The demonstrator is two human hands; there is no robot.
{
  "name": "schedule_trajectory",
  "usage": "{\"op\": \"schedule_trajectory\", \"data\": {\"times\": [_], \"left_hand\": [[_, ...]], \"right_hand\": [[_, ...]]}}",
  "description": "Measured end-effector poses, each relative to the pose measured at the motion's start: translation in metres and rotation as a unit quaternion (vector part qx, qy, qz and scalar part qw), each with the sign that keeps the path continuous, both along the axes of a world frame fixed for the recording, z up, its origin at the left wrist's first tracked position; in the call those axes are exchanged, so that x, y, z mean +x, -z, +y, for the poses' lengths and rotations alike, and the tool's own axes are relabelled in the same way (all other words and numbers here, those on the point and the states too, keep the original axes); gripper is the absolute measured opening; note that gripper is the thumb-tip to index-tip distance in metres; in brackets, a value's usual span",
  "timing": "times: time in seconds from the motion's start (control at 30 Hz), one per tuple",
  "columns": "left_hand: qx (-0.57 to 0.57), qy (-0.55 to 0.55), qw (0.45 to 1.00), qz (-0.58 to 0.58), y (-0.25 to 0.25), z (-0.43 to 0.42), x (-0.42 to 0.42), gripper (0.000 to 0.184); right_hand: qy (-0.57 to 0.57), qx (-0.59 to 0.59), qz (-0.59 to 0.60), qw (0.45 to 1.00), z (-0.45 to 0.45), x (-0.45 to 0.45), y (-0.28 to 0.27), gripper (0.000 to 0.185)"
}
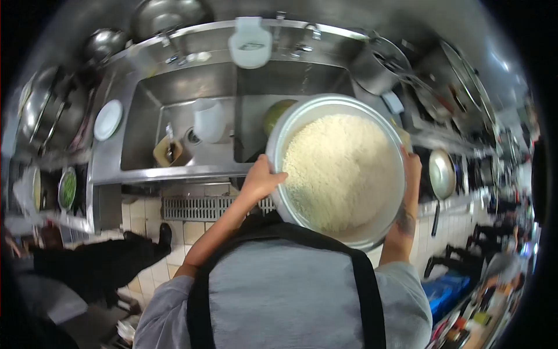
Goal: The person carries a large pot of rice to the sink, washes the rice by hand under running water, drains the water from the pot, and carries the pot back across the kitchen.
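Observation:
A large round metal pot (278, 200) is held in front of my body, over the front edge of the sink. White rice grains (340, 168) fill much of it, heaped toward the far left side. My left hand (263, 177) grips the left rim, its thumb over the edge and its other fingers hidden underneath. On the opposite side my right hand (411, 166) is wrapped round the wall of the pot, with most of its fingers out of sight. Behind the pot, a greenish round thing (278, 115) partly shows in the right basin.
The double steel sink (168, 87) holds a white plastic container (208, 121) and a tan tub (168, 152). A white plate (108, 120) lies left. A tall pot (379, 64) and a frying pan (442, 174) are right. Another person's dark-clothed leg (139, 253) is at lower left.

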State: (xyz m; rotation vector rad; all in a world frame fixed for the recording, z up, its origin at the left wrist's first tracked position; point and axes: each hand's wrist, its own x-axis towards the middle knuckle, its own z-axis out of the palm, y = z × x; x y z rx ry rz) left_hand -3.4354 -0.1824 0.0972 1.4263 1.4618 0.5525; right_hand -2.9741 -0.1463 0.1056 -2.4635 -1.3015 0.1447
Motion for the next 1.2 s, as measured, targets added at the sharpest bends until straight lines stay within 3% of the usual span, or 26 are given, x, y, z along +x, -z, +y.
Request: {"op": "schedule_trajectory", "data": {"times": [0.13, 0.2, 0.3, 0.5, 0.67, 0.73, 0.8, 0.87, 0.9, 0.93, 0.97, 1.03, 1.07, 1.13, 1.2], "left_hand": [[0.029, -0.015, 0.999, -0.010, 0.007, 0.009, 0.014, 0.051], [0.055, -0.033, 0.997, 0.049, -0.003, 0.015, 0.017, 0.048], [0.070, -0.056, 0.994, 0.067, 0.000, 0.025, 0.022, 0.043], [0.103, -0.118, 0.986, 0.057, 0.001, 0.012, 0.037, 0.036], [0.104, -0.089, 0.991, 0.007, -0.002, -0.005, 0.045, 0.041], [0.184, -0.035, 0.982, 0.015, 0.013, -0.002, 0.035, 0.046], [0.066, -0.009, 0.995, 0.079, -0.002, 0.008, 0.019, 0.051], [0.022, -0.084, 0.996, -0.024, 0.037, 0.048, -0.016, 0.054], [-0.015, -0.165, 0.985, -0.047, 0.015, 0.063, -0.029, 0.054], [0.047, -0.200, 0.978, -0.028, 0.037, 0.093, -0.058, 0.054], [0.155, -0.204, 0.966, 0.046, 0.095, 0.144, -0.108, 0.051], [0.124, -0.328, 0.933, -0.075, 0.060, 0.185, -0.151, 0.045], [0.249, -0.328, 0.906, 0.096, 0.118, 0.247, -0.214, 0.038], [0.280, -0.376, 0.874, 0.132, 0.107, 0.293, -0.265, 0.031], [0.247, -0.412, 0.877, -0.010, 0.123, 0.351, -0.321, 0.026]], "right_hand": [[0.066, 0.003, 0.029, 0.997, -0.008, -0.004, -0.011, 0.067], [0.074, 0.014, 0.046, 0.996, -0.008, 0.001, -0.008, 0.063], [-0.004, 0.014, 0.035, 0.999, -0.014, 0.009, -0.002, 0.053], [-0.036, 0.037, -0.023, 0.998, -0.041, 0.009, 0.006, 0.053], [0.021, 0.037, -0.054, 0.998, -0.069, -0.007, -0.008, 0.058], [0.040, 0.061, -0.066, 0.995, -0.072, -0.015, -0.012, 0.057], [0.022, 0.080, -0.037, 0.996, -0.067, 0.001, 0.004, 0.056], [0.014, 0.069, -0.027, 0.997, -0.066, 0.002, 0.002, 0.054], [0.021, 0.072, -0.029, 0.997, -0.067, -0.001, 0.001, 0.054], [0.032, 0.074, -0.033, 0.996, -0.068, -0.005, -0.002, 0.053], [0.031, 0.073, -0.023, 0.997, -0.069, -0.010, -0.005, 0.053], [0.046, 0.065, -0.019, 0.997, -0.071, -0.019, -0.010, 0.052], [0.048, 0.061, -0.017, 0.997, -0.072, -0.020, -0.007, 0.052], [0.069, 0.076, -0.044, 0.994, -0.072, -0.017, -0.002, 0.053], [0.082, 0.075, -0.052, 0.992, -0.070, -0.024, -0.004, 0.051]]}}
